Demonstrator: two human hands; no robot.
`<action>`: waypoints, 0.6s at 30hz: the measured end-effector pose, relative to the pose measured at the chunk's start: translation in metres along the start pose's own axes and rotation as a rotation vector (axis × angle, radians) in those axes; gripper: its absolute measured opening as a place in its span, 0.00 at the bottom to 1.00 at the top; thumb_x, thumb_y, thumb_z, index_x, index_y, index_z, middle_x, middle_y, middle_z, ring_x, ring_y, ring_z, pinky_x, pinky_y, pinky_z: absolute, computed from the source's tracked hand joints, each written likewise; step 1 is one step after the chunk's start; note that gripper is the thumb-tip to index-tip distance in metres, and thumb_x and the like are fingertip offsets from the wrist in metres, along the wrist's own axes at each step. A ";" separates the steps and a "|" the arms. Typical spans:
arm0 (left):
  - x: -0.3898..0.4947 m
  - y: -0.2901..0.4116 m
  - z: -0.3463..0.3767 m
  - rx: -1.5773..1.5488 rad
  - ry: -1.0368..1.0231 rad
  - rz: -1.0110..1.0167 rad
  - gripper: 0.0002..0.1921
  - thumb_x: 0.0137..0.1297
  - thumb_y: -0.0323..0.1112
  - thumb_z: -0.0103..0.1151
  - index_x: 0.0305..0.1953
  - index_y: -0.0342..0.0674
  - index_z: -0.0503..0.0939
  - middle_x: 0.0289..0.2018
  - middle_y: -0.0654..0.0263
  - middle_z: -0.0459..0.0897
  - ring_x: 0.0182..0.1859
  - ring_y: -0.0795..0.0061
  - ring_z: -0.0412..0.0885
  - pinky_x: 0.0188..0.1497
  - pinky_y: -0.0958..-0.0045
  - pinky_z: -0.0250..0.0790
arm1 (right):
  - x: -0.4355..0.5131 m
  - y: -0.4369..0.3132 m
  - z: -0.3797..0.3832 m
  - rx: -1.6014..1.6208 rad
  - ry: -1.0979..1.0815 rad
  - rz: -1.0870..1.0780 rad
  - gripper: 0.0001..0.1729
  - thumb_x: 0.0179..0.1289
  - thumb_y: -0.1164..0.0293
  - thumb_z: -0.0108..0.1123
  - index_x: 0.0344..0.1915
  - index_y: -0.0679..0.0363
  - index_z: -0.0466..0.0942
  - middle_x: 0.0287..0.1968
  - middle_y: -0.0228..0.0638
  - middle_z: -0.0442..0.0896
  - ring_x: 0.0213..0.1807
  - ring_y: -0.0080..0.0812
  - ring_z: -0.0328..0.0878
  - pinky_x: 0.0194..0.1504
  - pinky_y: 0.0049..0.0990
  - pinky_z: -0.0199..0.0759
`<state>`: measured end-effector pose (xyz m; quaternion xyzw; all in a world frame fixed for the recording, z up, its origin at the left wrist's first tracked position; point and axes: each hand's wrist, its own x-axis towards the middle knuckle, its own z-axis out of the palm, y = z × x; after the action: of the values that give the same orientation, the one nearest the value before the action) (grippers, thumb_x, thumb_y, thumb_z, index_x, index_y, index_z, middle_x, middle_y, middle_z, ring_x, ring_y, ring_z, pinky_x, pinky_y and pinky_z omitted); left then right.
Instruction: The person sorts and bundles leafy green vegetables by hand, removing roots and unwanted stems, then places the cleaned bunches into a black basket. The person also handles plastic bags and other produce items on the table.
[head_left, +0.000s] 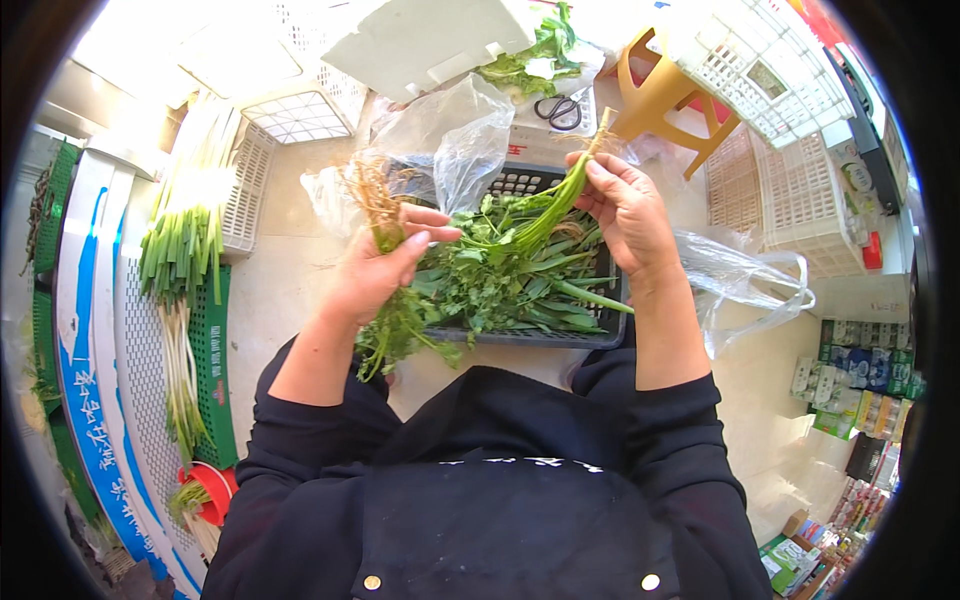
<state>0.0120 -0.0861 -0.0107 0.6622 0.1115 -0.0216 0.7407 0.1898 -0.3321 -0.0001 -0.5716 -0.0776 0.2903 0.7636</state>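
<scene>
My left hand (382, 259) is closed around a bunch of cilantro (397, 322), its brown roots up and its leaves hanging below my wrist. In my right hand (619, 206) I pinch a smaller bundle of green stems (559, 206) near the root end. Those stems slant down to the left, and their leafy ends reach over the heap. Beneath both hands a dark plastic crate (517, 337) holds loose cilantro and long green leaves (551, 311). Its far side is partly covered by a clear plastic bag (476, 150).
Scissors (559, 112) lie beyond the crate, near leafy greens (544, 60) and a yellow stool (660, 97). Another plastic bag (742, 277) lies at right. Bundled long green stalks (184, 247) and a red bucket (217, 495) stand at left. White crates (802, 195) are stacked at right.
</scene>
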 end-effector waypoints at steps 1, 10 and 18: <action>0.000 0.001 -0.004 -0.011 0.008 0.002 0.13 0.74 0.30 0.50 0.56 0.39 0.76 0.48 0.60 0.86 0.25 0.93 0.61 0.29 0.89 0.58 | 0.002 -0.002 -0.009 0.032 -0.022 -0.008 0.12 0.73 0.70 0.56 0.49 0.62 0.82 0.40 0.28 0.85 0.39 0.18 0.79 0.44 0.21 0.72; -0.004 0.007 -0.023 -0.010 0.048 -0.039 0.15 0.77 0.35 0.49 0.59 0.38 0.76 0.50 0.60 0.84 0.38 0.85 0.75 0.38 0.82 0.68 | 0.010 0.001 -0.042 -0.275 0.051 0.030 0.13 0.73 0.71 0.54 0.52 0.64 0.80 0.39 0.28 0.84 0.40 0.19 0.79 0.46 0.21 0.72; 0.002 -0.003 -0.006 -0.249 -0.157 -0.049 0.24 0.77 0.38 0.48 0.69 0.36 0.66 0.66 0.53 0.72 0.70 0.62 0.68 0.68 0.60 0.64 | -0.008 0.015 0.017 -0.478 -0.217 -0.123 0.09 0.67 0.76 0.62 0.46 0.67 0.81 0.37 0.27 0.84 0.37 0.15 0.75 0.40 0.18 0.70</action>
<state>0.0124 -0.0801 -0.0145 0.5586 0.0712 -0.0774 0.8228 0.1699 -0.3194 -0.0064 -0.6954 -0.2600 0.2763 0.6103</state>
